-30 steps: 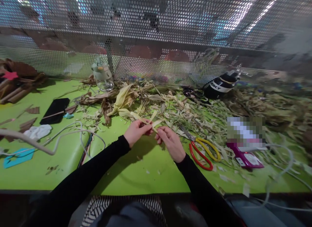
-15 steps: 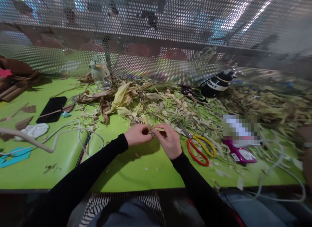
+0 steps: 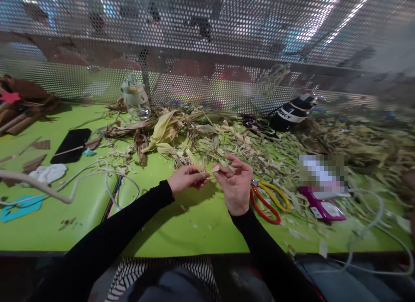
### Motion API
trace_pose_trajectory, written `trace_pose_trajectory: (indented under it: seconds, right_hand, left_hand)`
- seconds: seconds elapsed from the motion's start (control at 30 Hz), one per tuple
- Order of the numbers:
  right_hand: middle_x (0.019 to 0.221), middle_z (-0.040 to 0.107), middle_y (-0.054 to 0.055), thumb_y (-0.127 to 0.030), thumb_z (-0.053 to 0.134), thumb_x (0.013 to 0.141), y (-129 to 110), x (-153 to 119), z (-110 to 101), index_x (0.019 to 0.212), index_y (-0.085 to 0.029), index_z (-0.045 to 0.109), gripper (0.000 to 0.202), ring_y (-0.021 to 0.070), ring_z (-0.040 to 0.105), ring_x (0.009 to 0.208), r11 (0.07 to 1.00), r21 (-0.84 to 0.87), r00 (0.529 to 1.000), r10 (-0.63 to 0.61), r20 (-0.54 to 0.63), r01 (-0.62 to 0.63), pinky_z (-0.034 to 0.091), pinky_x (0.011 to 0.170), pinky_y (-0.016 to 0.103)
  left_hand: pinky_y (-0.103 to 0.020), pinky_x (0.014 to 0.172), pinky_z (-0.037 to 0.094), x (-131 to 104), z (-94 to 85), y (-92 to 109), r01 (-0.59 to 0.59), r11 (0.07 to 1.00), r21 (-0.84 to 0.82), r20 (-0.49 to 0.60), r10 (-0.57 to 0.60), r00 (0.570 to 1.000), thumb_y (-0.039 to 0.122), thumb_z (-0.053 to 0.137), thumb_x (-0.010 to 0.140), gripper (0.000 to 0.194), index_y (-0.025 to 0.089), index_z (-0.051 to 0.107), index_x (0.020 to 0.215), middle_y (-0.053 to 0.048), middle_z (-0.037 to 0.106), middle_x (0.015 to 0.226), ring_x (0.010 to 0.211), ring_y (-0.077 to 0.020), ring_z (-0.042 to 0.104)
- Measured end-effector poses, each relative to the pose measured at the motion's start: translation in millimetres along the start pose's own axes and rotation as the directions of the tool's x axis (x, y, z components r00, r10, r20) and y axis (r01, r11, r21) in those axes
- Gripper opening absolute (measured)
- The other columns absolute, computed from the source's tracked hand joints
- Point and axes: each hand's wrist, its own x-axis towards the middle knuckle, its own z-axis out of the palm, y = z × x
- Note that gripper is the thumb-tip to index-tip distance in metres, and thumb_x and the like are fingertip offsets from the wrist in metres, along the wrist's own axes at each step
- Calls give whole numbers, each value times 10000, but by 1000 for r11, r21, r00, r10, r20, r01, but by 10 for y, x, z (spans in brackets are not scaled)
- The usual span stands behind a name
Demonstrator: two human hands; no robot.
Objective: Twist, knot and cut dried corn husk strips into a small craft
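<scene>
Left fingers [image 3: 200, 176] pinch pale husk strip [image 3: 193, 159]; right fingers [image 3: 239, 165] half-curled, hold uncertain; clear bottle [image 3: 136, 98] (contents unclear) beyond.

Left fingers [image 3: 196, 176] pinched, right fingers [image 3: 239, 162] curled

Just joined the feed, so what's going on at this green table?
A person's left hand pinches pale strips of husk, and the right hand is raised close beside it, fingers at the strips' other side. Scissors with red and yellow handles lie by the right hand. Beyond the hands, a yellowish husk bundle rests among dry scraps; a phone lies to the left.
</scene>
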Motion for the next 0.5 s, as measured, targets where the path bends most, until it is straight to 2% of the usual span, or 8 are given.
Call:
trace_pose_trajectory:
  seconds: [0.1,0.17,0.27,0.37,0.5]
  right_hand:
    - [1053,598,17,-190,641,785,19,4,-46,1063,-275,481,332,145,647,844,988,-151,996,-11,85,24,550,735,317]
    - [904,650,14,-203,607,814,23,20,-83,986,-252,570,183,164,634,826,940,-323,981,-53,189,113,532,718,334]
    - [849,683,25,-230,588,830,-4,50,-107,907,-241,635,91,191,618,814,835,-471,931,-124,343,285,489,754,390]
    - [858,704,18,-252,572,845,-40,70,-90,910,-252,650,101,199,618,826,791,-491,888,-136,440,364,442,805,420]
    - [819,709,0,-262,529,875,-62,79,-79,880,-264,661,132,178,617,777,841,-427,880,-113,462,332,434,785,388]
  left_hand:
    - [-206,546,453,-11,4,16,23,999,40,4,-23,1000,263,708,672,218,96,596,756,-7,597,615,516,-57,535]
    - [-207,547,453,-24,6,33,19,997,72,12,-20,1000,252,687,695,190,97,600,761,-3,592,614,517,-56,534]
    - [-205,537,450,-30,6,48,25,993,114,-5,-25,1000,245,673,708,167,99,594,731,4,586,596,502,-54,526]
    - [-204,519,442,-18,7,43,59,983,172,-39,-53,998,236,710,669,196,100,571,695,19,569,552,474,-55,518]
    - [-199,514,441,-12,11,20,54,978,201,-36,-48,998,255,717,663,226,104,549,674,26,567,537,471,-58,528]
